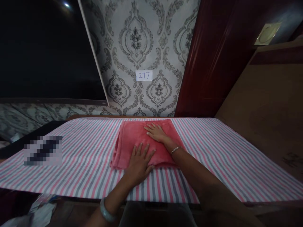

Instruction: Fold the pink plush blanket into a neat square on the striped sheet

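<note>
A folded red towel [129, 135] lies flat on a table covered with a striped cloth [85, 151]. Its layered folds show along the left side. My left hand [139, 162] rests palm down on the towel's near part, fingers spread. Farther back and to the right, my right hand [156, 131] lies flat on the same towel with its fingers stretched out. Neither hand grips anything. A pale bangle [106, 210] circles my left wrist, and a thin bracelet [176, 149] is on the right one.
A large dark screen [47, 50] stands at the back left. A paper marked 277 [144, 75] is on the patterned wall [163, 41]. To the right are a dark red panel [208, 60] and a big cardboard box [267, 104]. A blurred-out patch [43, 150] covers something on the cloth's left.
</note>
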Demonstrator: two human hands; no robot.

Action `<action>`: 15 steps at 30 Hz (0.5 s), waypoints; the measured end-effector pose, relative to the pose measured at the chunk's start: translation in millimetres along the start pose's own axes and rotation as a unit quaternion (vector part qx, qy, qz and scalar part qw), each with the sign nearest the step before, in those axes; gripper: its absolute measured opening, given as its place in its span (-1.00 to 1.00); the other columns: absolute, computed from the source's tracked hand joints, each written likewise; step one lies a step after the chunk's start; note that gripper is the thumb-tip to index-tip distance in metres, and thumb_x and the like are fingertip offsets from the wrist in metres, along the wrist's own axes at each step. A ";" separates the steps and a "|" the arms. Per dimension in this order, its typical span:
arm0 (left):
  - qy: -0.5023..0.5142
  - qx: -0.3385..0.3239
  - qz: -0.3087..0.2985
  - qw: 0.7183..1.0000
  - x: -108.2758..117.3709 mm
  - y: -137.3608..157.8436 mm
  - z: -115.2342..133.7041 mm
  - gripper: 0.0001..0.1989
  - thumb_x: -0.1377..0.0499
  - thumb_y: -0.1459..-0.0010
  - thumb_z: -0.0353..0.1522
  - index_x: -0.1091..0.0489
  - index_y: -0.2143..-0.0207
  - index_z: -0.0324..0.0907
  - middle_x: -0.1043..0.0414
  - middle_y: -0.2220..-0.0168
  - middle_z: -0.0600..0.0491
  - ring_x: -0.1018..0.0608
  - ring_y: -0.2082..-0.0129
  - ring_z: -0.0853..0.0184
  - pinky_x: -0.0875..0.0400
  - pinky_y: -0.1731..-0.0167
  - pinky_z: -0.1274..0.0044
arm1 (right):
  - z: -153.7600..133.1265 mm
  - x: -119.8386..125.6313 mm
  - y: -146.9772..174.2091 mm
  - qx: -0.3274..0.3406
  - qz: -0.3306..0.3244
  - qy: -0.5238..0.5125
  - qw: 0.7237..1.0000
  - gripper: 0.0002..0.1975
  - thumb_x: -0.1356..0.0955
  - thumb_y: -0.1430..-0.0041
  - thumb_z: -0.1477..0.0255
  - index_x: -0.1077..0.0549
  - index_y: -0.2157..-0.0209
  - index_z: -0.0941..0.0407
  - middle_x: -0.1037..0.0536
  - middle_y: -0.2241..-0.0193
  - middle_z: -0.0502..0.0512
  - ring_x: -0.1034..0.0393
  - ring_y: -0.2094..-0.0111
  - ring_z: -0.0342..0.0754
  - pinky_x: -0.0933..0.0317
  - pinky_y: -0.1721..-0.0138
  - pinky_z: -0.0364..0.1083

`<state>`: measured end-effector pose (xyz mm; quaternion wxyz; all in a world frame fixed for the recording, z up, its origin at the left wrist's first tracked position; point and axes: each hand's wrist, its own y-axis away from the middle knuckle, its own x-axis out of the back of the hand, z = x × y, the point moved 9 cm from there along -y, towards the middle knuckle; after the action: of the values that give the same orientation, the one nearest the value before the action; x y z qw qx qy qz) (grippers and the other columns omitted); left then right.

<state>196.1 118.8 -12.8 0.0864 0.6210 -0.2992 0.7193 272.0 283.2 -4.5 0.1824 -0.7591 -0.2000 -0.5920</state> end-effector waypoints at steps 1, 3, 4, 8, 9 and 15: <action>-0.003 0.005 0.013 1.000 -3.0 5.8 2.7 -0.29 -0.21 -0.19 -0.16 -0.12 -0.36 0.07 0.00 -0.42 -0.09 -0.01 -0.41 -0.16 0.03 -0.28 -0.09 | 1.6 -2.6 -0.3 0.000 0.004 0.005 1.000 -0.44 -0.05 -0.44 0.15 -0.01 -0.40 -0.11 0.11 -0.45 -0.02 0.33 -0.45 0.09 0.35 -0.37 0.26; -0.008 0.015 0.037 0.999 -5.3 16.0 8.4 -0.28 -0.24 -0.16 -0.20 -0.14 -0.36 0.07 -0.01 -0.42 -0.10 0.00 -0.41 -0.17 0.01 -0.27 -0.11 | 2.7 -3.1 -0.5 -0.001 0.006 0.008 1.000 -0.44 -0.05 -0.44 0.14 -0.01 -0.40 -0.11 0.11 -0.45 -0.02 0.33 -0.45 0.09 0.36 -0.37 0.26; -0.009 0.019 0.047 0.999 -4.5 20.3 10.8 -0.28 -0.25 -0.16 -0.22 -0.14 -0.35 0.06 -0.01 -0.42 -0.10 0.01 -0.41 -0.17 0.00 -0.27 -0.11 | 1.9 -1.4 -0.1 -0.002 0.004 0.007 1.000 -0.44 -0.05 -0.44 0.14 0.00 -0.40 -0.10 0.11 -0.45 -0.02 0.33 -0.45 0.08 0.36 -0.37 0.26; 0.019 0.012 0.036 0.999 11.5 25.2 10.0 -0.42 -0.14 -0.24 -0.27 -0.22 -0.32 0.02 -0.19 -0.35 -0.08 -0.17 -0.37 -0.04 -0.11 -0.27 -0.01 | -8.5 10.1 9.6 -0.023 -0.021 -0.017 0.999 -0.43 -0.05 -0.43 0.14 0.03 -0.41 -0.09 0.15 -0.45 -0.01 0.36 -0.45 0.08 0.35 -0.37 0.26; 0.027 0.015 0.028 0.999 19.1 23.0 4.2 -0.47 -0.07 -0.28 -0.28 -0.25 -0.30 0.00 -0.26 -0.32 -0.08 -0.25 -0.33 0.02 -0.13 -0.27 0.04 | -13.2 11.7 15.9 -0.028 -0.031 -0.029 0.999 -0.41 -0.06 -0.43 0.12 0.04 -0.41 -0.09 0.17 -0.45 0.00 0.36 -0.45 0.10 0.35 -0.37 0.28; -0.045 0.154 0.005 0.987 52.2 9.3 -61.9 -0.51 0.04 -0.33 -0.26 -0.33 -0.24 -0.17 -0.25 -0.31 -0.20 -0.24 -0.33 -0.04 0.01 -0.28 -0.04 | -44.4 5.4 92.3 0.013 -0.011 -0.045 0.999 -0.36 -0.09 -0.39 0.02 -0.02 -0.40 -0.08 0.08 -0.44 0.06 0.29 -0.44 0.15 0.29 -0.36 0.27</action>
<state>128.2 131.8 30.5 -0.0274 0.6573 -0.1918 0.7284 284.4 182.0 7.4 0.1762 -0.7801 -0.2240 -0.5569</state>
